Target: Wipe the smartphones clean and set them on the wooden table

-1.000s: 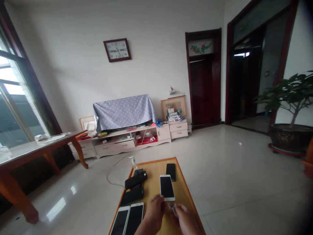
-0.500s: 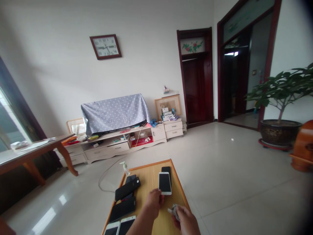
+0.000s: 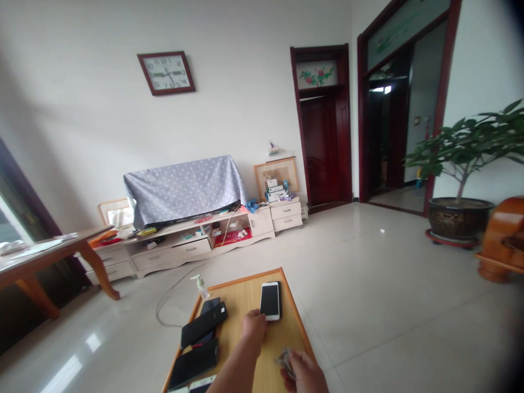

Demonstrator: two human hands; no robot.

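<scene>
The wall clock (image 3: 166, 72) carries a ring of hour numerals, 12 at the top (the rest too small to make out); nothing else bears readable text.

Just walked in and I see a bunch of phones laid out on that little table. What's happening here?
A person sits at a low wooden table with several phones on it. Their left hand reaches out to a white phone at the table's far end, fingertips at its near edge; it seems to lie over a black phone. The right hand holds a small crumpled grey thing, perhaps a cloth. Dark phones lie along the left side, beside a small pump bottle.
</scene>
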